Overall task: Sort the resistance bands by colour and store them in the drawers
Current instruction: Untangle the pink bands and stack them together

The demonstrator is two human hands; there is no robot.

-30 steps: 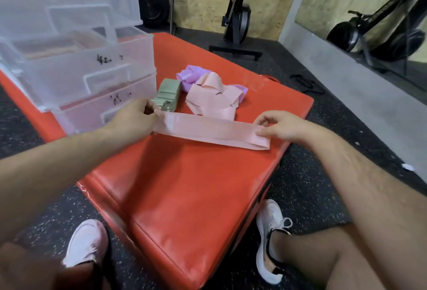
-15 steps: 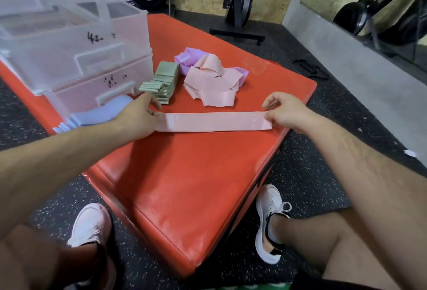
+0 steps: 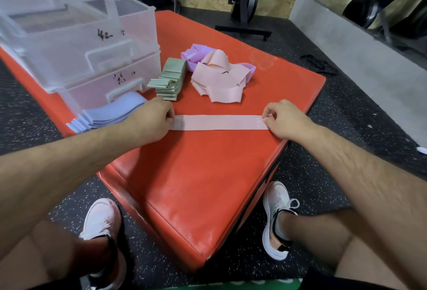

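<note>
I have a pink band (image 3: 219, 122) laid flat across the red pad (image 3: 208, 174), my left hand (image 3: 152, 121) and right hand (image 3: 283, 117) each pinching one end, forearms splayed low. I judge this the flattening step; folding comes next. Beyond lie blue (image 3: 108, 114), green (image 3: 172, 79) and loose pink (image 3: 219, 79) bands beside the drawers (image 3: 69, 42).

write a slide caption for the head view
Both hands, left and right, stretch a pink band flat on the red mat.

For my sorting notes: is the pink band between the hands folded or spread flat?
Spread flat: the pink band lies straight on the red mat, left hand and right hand pinning its ends.
</note>
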